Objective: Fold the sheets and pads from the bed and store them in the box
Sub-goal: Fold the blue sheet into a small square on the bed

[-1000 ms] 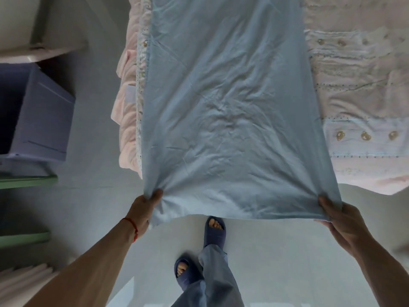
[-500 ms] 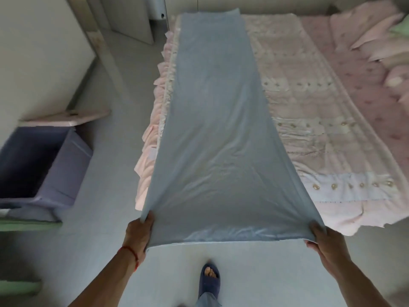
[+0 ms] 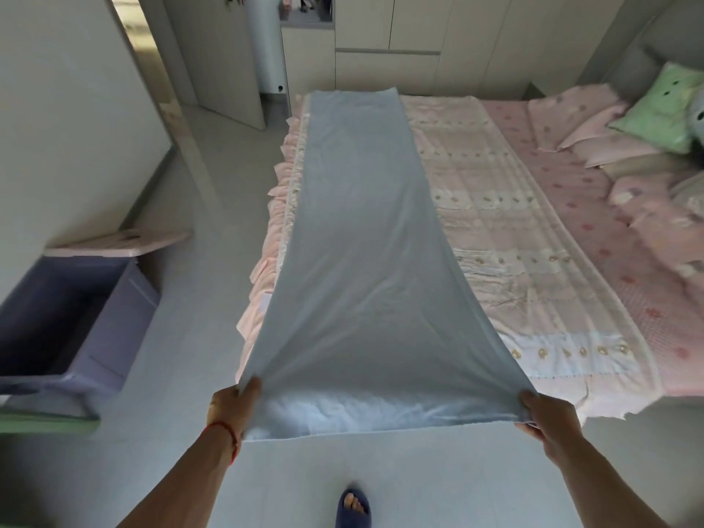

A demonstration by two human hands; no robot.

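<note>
A long light-blue sheet (image 3: 362, 242), folded into a narrow strip, lies along the left side of the bed and reaches its far end. Its near end hangs off the bed, stretched between my hands. My left hand (image 3: 232, 405) grips the near left corner. My right hand (image 3: 548, 417) grips the near right corner. A pink quilted pad (image 3: 506, 230) with a flower pattern covers the bed beside the sheet. The open purple storage box (image 3: 114, 314) stands on the floor at the left, with its pale lid (image 3: 122, 240) leaning behind it.
Pink pillows (image 3: 579, 116) and a green pillow (image 3: 663, 108) are piled at the bed's right end. A wall (image 3: 68, 108) and open door (image 3: 228, 59) are at the left, wardrobes (image 3: 419, 40) behind the bed. My slippered foot (image 3: 352, 508) stands on the grey floor.
The view has risen and pulled back from the bed, so the whole sheet and room show. The sheet's near end is now stretched tauter between my hands, which keep their hold.
</note>
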